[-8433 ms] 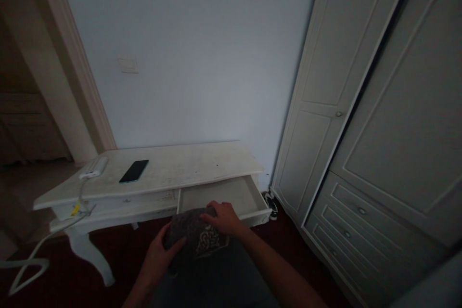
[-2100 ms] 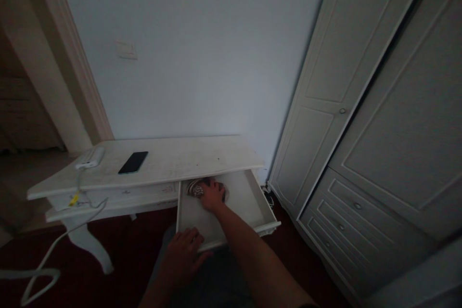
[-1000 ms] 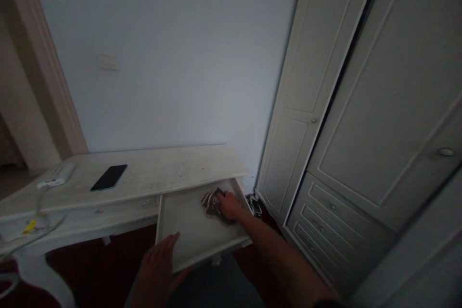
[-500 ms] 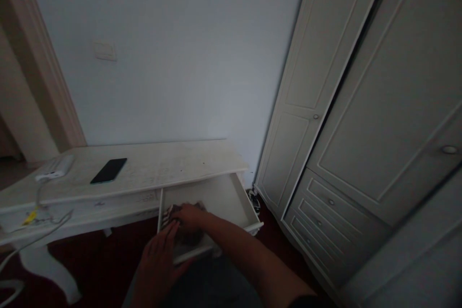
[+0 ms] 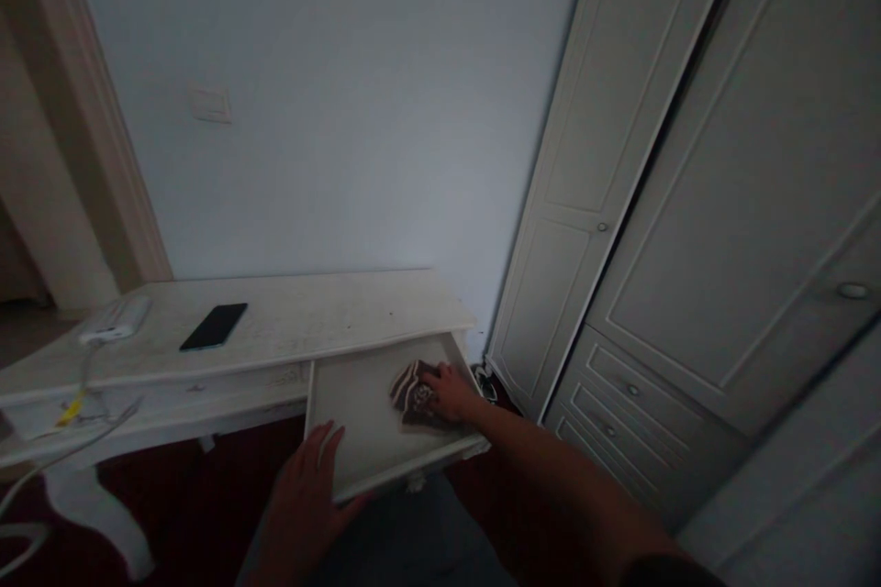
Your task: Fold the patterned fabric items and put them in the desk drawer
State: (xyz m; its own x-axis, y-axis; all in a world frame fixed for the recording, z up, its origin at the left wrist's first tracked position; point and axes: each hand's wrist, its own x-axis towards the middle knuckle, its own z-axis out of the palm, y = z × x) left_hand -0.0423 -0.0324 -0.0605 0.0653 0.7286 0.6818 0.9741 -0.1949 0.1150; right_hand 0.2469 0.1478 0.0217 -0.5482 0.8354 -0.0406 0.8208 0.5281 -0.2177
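Note:
A white drawer (image 5: 358,390) is pulled out from the right part of a whitewashed table (image 5: 330,303). Inside it, toward the right, lies a brown and white patterned cloth (image 5: 414,396). My right hand (image 5: 451,392) presses on this cloth with its fingers closed on the fabric, flat against the drawer bottom. At the drawer's front left corner rests my left hand (image 5: 313,477), fingers stretched and spread along the side and front edge, with nothing held in it.
A dark phone (image 5: 215,326) and a white box-shaped device (image 5: 116,319) with a cable lie on the tabletop. A white wardrobe (image 5: 564,257) stands close on the right. Shoes (image 5: 485,383) sit on the dark red floor between table and wardrobe.
My right hand has slid the cloth from the drawer's left side to its right side. My left hand has stayed at the front left corner, now apart from the right.

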